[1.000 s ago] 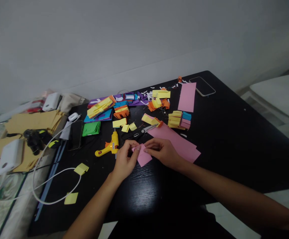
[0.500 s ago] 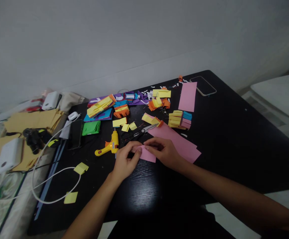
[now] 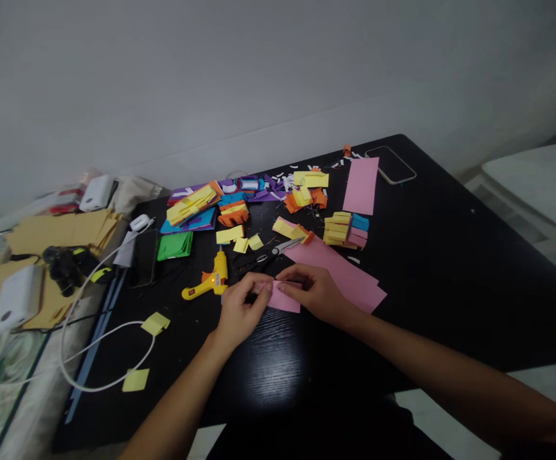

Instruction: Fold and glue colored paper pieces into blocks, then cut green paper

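At lower centre of the frame, our left hand [image 3: 242, 308] and right hand [image 3: 320, 295] both pinch the small pink rectangular paper piece [image 3: 285, 301], which could crease crookedly if our fingertips press unevenly.

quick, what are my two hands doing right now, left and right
Left hand: closed on the small pink paper, thumb on top.
Right hand: closed on the same paper's other side, fingertips pinching.
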The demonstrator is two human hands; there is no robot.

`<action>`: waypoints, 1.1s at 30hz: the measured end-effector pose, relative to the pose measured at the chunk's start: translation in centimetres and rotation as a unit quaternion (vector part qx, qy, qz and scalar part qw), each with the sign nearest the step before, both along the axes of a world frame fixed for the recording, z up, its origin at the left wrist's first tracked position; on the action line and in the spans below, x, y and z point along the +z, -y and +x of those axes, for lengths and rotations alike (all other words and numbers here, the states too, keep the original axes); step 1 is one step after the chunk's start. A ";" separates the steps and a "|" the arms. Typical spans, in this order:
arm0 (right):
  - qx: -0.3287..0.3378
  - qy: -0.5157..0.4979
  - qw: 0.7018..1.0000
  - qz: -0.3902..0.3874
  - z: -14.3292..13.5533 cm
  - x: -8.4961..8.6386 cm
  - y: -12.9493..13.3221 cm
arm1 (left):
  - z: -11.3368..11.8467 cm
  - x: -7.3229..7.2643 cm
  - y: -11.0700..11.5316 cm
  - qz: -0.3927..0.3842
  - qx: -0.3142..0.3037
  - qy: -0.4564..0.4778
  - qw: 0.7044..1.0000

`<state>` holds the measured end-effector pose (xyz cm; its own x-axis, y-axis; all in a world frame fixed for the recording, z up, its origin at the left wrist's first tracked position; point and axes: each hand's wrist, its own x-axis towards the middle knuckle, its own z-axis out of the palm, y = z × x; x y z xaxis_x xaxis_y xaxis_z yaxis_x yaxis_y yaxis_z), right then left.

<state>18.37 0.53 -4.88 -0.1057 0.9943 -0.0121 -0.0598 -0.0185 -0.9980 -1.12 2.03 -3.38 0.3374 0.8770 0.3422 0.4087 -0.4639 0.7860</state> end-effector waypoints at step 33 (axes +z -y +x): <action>0.022 0.037 0.999 0.009 0.0 -0.1 -0.1 | 0.2 -0.1 0.0 -0.027 -0.037 -0.008 0.999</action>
<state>18.32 0.59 -5.02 -0.1497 0.9887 -0.0033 0.0143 -0.0012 -0.9999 -0.88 2.02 -3.46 0.4064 0.8668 0.2888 0.3884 -0.4500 0.8042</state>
